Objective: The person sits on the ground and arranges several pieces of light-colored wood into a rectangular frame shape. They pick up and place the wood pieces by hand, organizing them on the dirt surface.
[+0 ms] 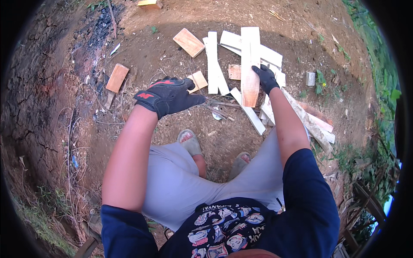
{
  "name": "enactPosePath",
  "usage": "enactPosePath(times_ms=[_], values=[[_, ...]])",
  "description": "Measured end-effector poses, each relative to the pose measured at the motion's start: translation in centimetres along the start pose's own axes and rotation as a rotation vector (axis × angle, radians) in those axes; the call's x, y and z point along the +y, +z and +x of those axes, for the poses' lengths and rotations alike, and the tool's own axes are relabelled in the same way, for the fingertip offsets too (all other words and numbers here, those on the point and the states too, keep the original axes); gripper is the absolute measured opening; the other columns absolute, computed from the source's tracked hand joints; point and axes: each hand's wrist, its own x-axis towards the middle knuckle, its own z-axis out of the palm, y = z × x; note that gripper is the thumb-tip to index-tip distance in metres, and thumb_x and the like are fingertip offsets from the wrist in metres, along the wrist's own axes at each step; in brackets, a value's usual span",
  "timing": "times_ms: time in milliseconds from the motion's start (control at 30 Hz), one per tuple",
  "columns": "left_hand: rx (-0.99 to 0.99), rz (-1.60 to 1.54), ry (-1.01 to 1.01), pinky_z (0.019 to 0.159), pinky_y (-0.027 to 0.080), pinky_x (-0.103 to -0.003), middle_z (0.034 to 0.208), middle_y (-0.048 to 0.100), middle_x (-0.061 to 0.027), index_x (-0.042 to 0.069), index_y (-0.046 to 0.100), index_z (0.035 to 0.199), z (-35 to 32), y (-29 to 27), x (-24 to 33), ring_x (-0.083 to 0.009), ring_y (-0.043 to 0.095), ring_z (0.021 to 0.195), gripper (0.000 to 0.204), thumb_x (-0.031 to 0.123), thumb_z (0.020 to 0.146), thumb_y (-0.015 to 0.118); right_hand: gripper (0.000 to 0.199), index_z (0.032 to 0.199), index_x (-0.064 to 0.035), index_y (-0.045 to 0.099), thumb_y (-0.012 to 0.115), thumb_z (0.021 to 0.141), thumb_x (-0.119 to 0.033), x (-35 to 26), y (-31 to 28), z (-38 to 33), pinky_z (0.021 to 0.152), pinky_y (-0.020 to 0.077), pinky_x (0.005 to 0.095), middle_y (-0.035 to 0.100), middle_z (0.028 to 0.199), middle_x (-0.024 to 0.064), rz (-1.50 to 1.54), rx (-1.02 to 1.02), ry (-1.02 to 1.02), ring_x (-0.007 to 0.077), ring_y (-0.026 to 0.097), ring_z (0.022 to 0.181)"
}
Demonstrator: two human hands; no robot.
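Note:
My right hand (266,78), in a black glove, grips the right edge of a long pale wooden board (250,64) with a reddish near end. The board is held above a loose pile of cut wood. My left hand (172,95), in a black glove with red marks, is off to the left with thumb and forefinger apart and nothing visible between them. Just beyond its fingertips lies a short wood block (198,81). Narrow white strips (213,62) lie left of the held board, and a wide pale plank (269,55) lies partly behind it.
Brown blocks lie on the dirt at the far side (189,42) and left (117,78). Rough bark-edged slabs (312,122) lie by my right forearm. Thin sticks (219,109) lie before my sandalled feet (189,142). Dark charred ground (94,36) is at the far left.

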Motion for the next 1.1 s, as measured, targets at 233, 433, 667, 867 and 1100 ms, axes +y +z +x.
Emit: enactPosePath(times_ms=[233,433,667,867,1100], values=[[0.080,0.038,0.032,0.110,0.051,-0.049,0.138,0.070,-0.0222,0.010,0.059,0.147,2.2,0.3,1.5,-0.0413,0.066,0.130,0.073,0.063,0.097,0.064,0.045,0.140,-0.0043,0.063,0.075,0.099,-0.019,-3.5,-7.3,0.7,0.099,0.0587,0.0401,0.076,0.121,0.0123,0.109,-0.170,-0.344,0.0268,0.075,0.110],[0.512,-0.083,0.382,0.127,0.036,-0.049,0.166,0.039,-0.0294,-0.003,0.023,0.167,3.1,2.9,6.5,-0.0430,0.041,0.154,0.114,0.044,0.085,0.086,0.038,0.138,-0.0038,0.059,0.058,0.107,-0.026,-5.0,-2.9,-9.8,0.086,0.0602,0.0412,0.070,0.120,0.0168,0.952,-0.420,0.380,0.0249,0.074,0.096],[0.632,-0.509,0.579,0.120,0.044,-0.050,0.149,0.054,-0.0278,-0.002,0.041,0.155,5.4,9.3,11.4,-0.0435,0.056,0.138,0.103,0.040,0.076,0.092,0.041,0.142,-0.0147,0.061,0.042,0.115,-0.038,-6.9,7.7,-22.3,0.102,0.0579,0.0476,0.067,0.136,0.0153,1.194,-0.544,0.589,0.0298,0.068,0.120],[0.454,-0.458,0.231,0.090,0.056,-0.044,0.111,0.066,-0.0156,0.005,0.057,0.125,6.4,4.8,5.8,-0.0324,0.070,0.103,0.062,0.038,0.083,0.086,0.048,0.124,-0.0116,0.068,0.050,0.111,-0.054,-1.0,9.1,-18.5,0.076,0.0576,0.0436,0.072,0.089,0.0090,0.226,-0.712,0.608,0.0217,0.070,0.077],[0.335,-0.306,0.059,0.100,0.055,-0.045,0.125,0.068,-0.0181,0.006,0.055,0.140,3.2,5.3,0.0,-0.0361,0.070,0.118,0.077,0.042,0.081,0.088,0.061,0.115,-0.0020,0.077,0.052,0.101,-0.056,-5.1,5.1,-7.7,0.097,0.0595,0.0441,0.081,0.108,0.0133,-1.190,-0.555,0.075,0.0291,0.078,0.098]])
